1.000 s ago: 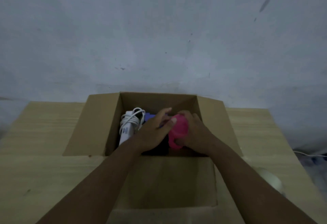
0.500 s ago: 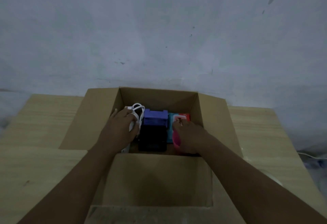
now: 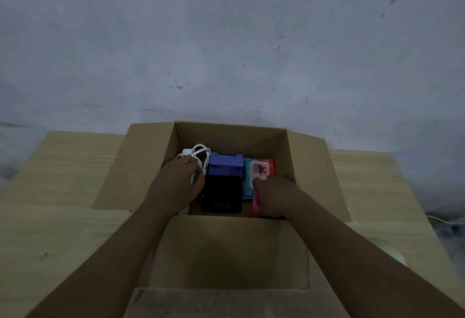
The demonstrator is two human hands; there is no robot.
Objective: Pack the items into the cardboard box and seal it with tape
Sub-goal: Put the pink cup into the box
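An open cardboard box (image 3: 312,166) stands on the wooden table with all its flaps spread out. Inside lie a white power strip with a coiled cable (image 3: 197,153) at the left, a purple and black device (image 3: 224,182) in the middle, and a teal and red wipes pack (image 3: 259,169) at the right. My left hand (image 3: 176,184) rests on the white power strip with its fingers curled around it. My right hand (image 3: 276,197) presses down on a pink object (image 3: 256,203) in the box's near right corner, covering most of it.
A pale roll of tape (image 3: 392,252) lies on the table (image 3: 63,171) to the right of the box, partly behind my right forearm. A grey wall rises right behind the table. A white cable (image 3: 442,219) lies past the table's right edge.
My hands have parted from the middle of the box. The left hand went to the power strip at the left. The right hand pushed the pink object down into the near right corner.
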